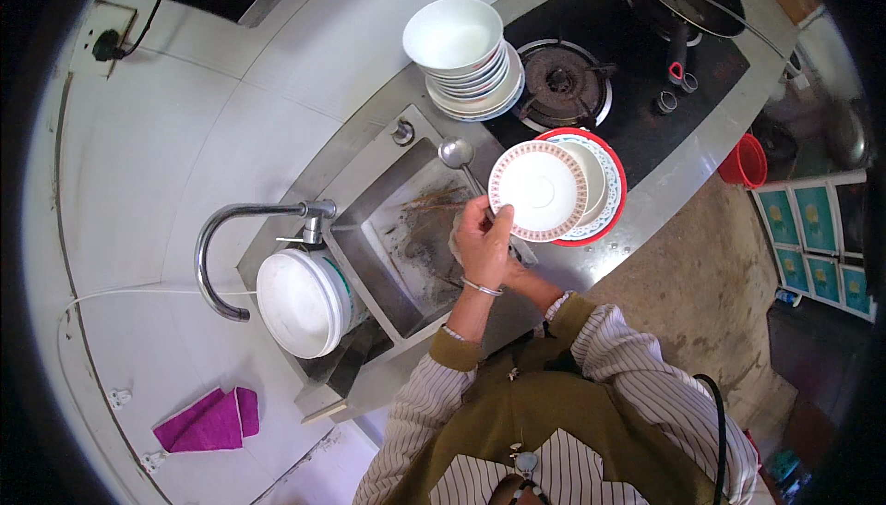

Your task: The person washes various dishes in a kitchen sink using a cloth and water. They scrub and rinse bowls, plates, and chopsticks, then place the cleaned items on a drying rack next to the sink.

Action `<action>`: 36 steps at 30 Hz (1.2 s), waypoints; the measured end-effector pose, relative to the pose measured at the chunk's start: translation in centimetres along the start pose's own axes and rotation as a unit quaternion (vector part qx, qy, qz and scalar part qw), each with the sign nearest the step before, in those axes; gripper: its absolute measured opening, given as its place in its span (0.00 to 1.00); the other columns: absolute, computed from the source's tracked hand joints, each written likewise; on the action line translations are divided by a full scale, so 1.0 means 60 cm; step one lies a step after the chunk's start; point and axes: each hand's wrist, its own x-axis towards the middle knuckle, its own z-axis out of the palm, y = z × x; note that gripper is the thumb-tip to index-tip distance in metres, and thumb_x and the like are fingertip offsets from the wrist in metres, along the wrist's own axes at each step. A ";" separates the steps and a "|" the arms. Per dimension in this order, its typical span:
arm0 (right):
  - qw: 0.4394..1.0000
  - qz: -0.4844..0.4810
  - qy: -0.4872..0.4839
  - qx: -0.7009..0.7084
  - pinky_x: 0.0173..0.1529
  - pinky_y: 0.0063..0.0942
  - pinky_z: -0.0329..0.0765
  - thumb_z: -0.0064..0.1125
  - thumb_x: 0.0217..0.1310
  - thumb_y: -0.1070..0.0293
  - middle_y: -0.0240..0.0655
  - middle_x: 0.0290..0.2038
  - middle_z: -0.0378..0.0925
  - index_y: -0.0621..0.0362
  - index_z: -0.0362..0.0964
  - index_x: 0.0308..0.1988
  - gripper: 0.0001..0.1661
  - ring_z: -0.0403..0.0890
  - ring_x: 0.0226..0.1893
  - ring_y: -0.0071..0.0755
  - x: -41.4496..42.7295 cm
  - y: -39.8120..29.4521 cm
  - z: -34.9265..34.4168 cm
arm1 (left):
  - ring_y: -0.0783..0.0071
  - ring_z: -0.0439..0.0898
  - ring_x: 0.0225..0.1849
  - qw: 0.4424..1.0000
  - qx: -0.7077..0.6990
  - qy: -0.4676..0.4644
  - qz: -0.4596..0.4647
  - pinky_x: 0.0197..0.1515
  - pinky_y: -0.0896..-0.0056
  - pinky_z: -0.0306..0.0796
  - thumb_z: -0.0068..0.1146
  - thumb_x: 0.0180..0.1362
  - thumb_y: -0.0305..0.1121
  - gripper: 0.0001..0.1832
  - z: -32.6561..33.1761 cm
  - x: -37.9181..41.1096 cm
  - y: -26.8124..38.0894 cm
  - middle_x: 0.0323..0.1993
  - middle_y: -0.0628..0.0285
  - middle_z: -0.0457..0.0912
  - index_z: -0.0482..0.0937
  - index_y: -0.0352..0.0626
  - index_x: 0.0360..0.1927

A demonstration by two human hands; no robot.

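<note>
My left hand (482, 242), wearing a bracelet, grips the edge of a white saucer (540, 190) with a patterned brown-pink rim, thumb on top. The saucer overlaps a pale bowl or dish (592, 169), a blue-and-white patterned plate (609, 204) and a red-rimmed plate (622, 183) at the counter's edge. Crossing beneath the left wrist, my right hand (518, 276) is mostly hidden, so its grip cannot be seen. A metal ladle (456, 152) lies over the sink (367, 228), its handle running behind my left hand. Translucent material shows beside the hands.
Stacked bowls and plates (453, 37) stand behind the sink near a gas burner (559, 81). A wok (720, 13) with a spatula sits on the far burner. Left of the sink are a curved faucet (208, 249) and a white lidded bucket (297, 304). A purple cloth (211, 422) hangs on the wall.
</note>
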 end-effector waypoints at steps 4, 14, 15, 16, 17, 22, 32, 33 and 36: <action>1.000 0.010 -0.020 0.016 0.61 0.46 0.56 0.50 0.56 0.60 0.48 0.57 0.62 0.56 0.64 0.54 0.26 0.60 0.59 0.51 0.001 -0.009 -0.014 | 0.87 0.69 0.27 0.998 0.054 -0.007 0.026 0.28 0.83 0.65 0.57 0.53 0.26 0.10 0.047 0.004 -0.007 0.26 0.71 0.74 0.73 0.36 0.39; 0.993 0.003 -0.109 0.042 0.61 0.51 0.54 0.50 0.55 0.58 0.50 0.58 0.59 0.56 0.64 0.54 0.27 0.56 0.60 0.56 0.011 -0.001 -0.022 | 0.84 0.70 0.28 0.994 0.105 0.026 0.023 0.31 0.82 0.66 0.59 0.54 0.31 0.13 0.072 0.020 -0.050 0.27 0.69 0.75 0.73 0.36 0.40; 0.991 0.007 -0.128 0.042 0.61 0.52 0.54 0.50 0.55 0.58 0.50 0.59 0.58 0.56 0.64 0.54 0.27 0.56 0.60 0.57 0.012 -0.001 -0.026 | 0.84 0.70 0.29 0.995 0.095 0.030 0.024 0.31 0.82 0.66 0.59 0.55 0.32 0.13 0.072 0.020 -0.042 0.27 0.69 0.75 0.73 0.36 0.41; 0.989 0.011 -0.146 0.036 0.60 0.53 0.54 0.50 0.55 0.58 0.50 0.59 0.58 0.56 0.64 0.54 0.27 0.56 0.60 0.57 0.018 -0.002 -0.029 | 0.82 0.71 0.30 0.983 0.178 0.032 0.031 0.33 0.82 0.66 0.57 0.56 0.35 0.14 0.074 0.018 -0.016 0.26 0.68 0.74 0.73 0.37 0.41; 0.985 0.016 -0.172 0.012 0.60 0.53 0.54 0.50 0.55 0.58 0.51 0.59 0.58 0.56 0.64 0.54 0.27 0.55 0.61 0.58 0.024 -0.002 -0.031 | 0.82 0.71 0.26 0.977 0.200 0.040 0.062 0.29 0.82 0.66 0.56 0.57 0.34 0.13 0.069 0.017 -0.015 0.25 0.67 0.74 0.73 0.39 0.42; 0.921 -0.018 -0.296 -0.251 0.60 0.56 0.52 0.50 0.55 0.57 0.52 0.60 0.56 0.56 0.64 0.54 0.28 0.54 0.61 0.60 0.038 -0.005 -0.005 | 0.87 0.65 0.18 0.999 -0.025 0.042 -0.016 0.19 0.84 0.61 0.48 0.60 0.29 0.16 -0.038 -0.008 -0.036 0.23 0.67 0.74 0.67 0.43 0.53; 0.736 0.077 -0.573 -0.351 0.47 0.41 0.72 0.61 0.40 0.65 0.47 0.47 0.73 0.57 0.75 0.43 0.24 0.75 0.46 0.49 0.087 0.126 0.100 | 0.84 0.61 0.15 0.971 -0.130 0.116 -0.162 0.18 0.81 0.59 0.39 0.64 0.30 0.19 -0.292 -0.081 -0.096 0.26 0.63 0.76 0.63 0.46 0.59; 0.736 0.093 -0.603 -0.294 0.46 0.37 0.73 0.62 0.38 0.66 0.46 0.44 0.75 0.57 0.76 0.41 0.23 0.77 0.44 0.47 0.098 0.107 0.092 | 0.83 0.62 0.15 0.961 -0.163 0.138 -0.177 0.18 0.81 0.59 0.39 0.64 0.31 0.18 -0.302 -0.083 -0.110 0.25 0.63 0.75 0.65 0.47 0.58; 0.874 0.166 -0.455 -0.044 0.47 0.31 0.72 0.60 0.41 0.71 0.41 0.42 0.76 0.61 0.71 0.47 0.26 0.76 0.42 0.35 0.085 0.011 0.052 | 0.83 0.61 0.15 0.945 -0.199 0.182 -0.186 0.18 0.79 0.59 0.39 0.65 0.32 0.17 -0.312 -0.093 -0.142 0.22 0.65 0.72 0.67 0.48 0.57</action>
